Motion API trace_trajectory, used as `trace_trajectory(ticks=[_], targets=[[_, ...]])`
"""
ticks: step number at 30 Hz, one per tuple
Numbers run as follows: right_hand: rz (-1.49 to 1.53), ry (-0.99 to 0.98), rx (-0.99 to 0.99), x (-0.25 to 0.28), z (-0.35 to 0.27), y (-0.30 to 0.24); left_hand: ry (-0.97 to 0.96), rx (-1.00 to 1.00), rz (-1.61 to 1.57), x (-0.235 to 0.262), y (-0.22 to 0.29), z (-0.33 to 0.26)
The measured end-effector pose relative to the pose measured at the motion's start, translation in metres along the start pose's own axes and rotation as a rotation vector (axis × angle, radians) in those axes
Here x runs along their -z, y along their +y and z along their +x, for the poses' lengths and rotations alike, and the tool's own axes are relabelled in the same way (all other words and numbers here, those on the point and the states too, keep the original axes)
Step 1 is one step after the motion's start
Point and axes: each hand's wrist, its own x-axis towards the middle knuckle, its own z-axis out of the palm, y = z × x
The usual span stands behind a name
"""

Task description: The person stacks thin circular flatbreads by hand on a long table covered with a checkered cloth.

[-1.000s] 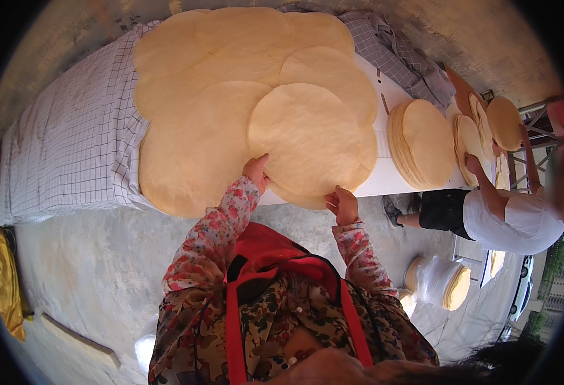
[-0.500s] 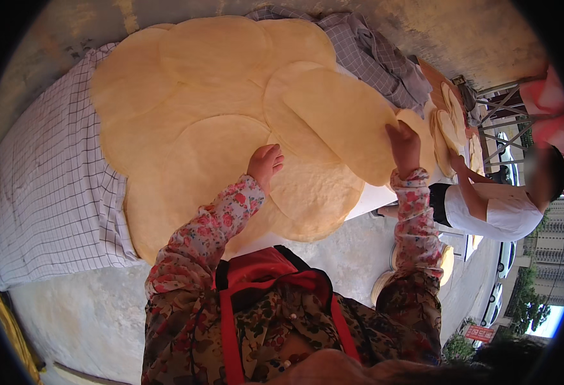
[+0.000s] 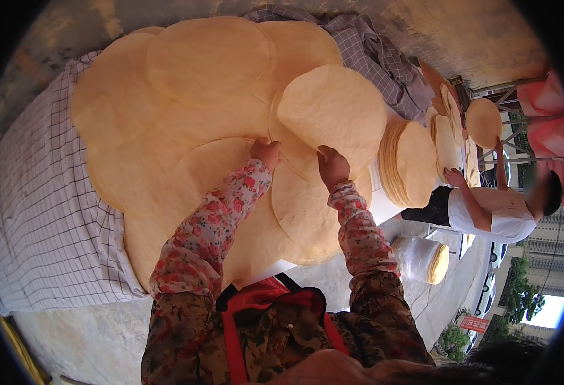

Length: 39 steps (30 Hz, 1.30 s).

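Note:
Thin round flatbreads, pale yellow, lie overlapped in a broad layer (image 3: 160, 141) over the table. My right hand (image 3: 333, 168) pinches the near edge of one flatbread (image 3: 333, 106), which is tipped up over the others. Just left of it, my left hand (image 3: 267, 153) has its fingers closed at the rim of a flatbread lying lower down; its fingertips are partly hidden. Nearer to me, another flatbread (image 3: 311, 218) reaches past the table edge.
To the right stands a stack of flatbreads (image 3: 410, 163). Beyond it a co-worker (image 3: 487, 208) holds up a round flatbread (image 3: 484, 123). A checked white cloth (image 3: 44, 212) covers the left end; a grey checked cloth (image 3: 384, 70) lies bunched at the back. A wrapped stack (image 3: 423, 258) sits lower right.
My right hand has moved left with the flatbread, uncovering the stack at right. My left hand has closed at a flatbread's rim. The co-worker has raised a flatbread.

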Motion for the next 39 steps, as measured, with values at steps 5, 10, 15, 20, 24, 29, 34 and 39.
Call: trace_trajectory(ticks=[5,10,15,20,24,29,34,39], targets=[[0.169,0.005,0.224,-0.053,-0.019,-0.055,0.079,-0.246,0.592,0.037,-0.02,0.058],[0.099,0.132,0.167,-0.054,-0.024,-0.044,-0.006,0.166,0.086,0.005,0.007,0.039],[0.137,0.116,0.019,-0.068,-0.015,-0.051,-0.208,0.21,0.021,0.002,0.023,0.027],[0.196,0.0,-0.202,-0.027,0.036,0.03,-0.226,0.022,0.012,-0.017,0.043,-0.003],[0.181,0.06,-0.107,0.091,0.095,0.051,0.115,-0.275,-0.148,0.089,0.079,0.042],[-0.056,0.331,0.097,0.153,0.074,-0.004,0.294,-0.354,-0.086,0.158,0.109,0.067],[-0.056,0.127,0.211,0.048,0.015,-0.029,0.44,-0.302,-0.486,0.167,0.12,0.092],[0.035,0.115,0.047,-0.036,-0.011,-0.012,0.436,-0.278,-0.711,0.136,0.138,0.069]])
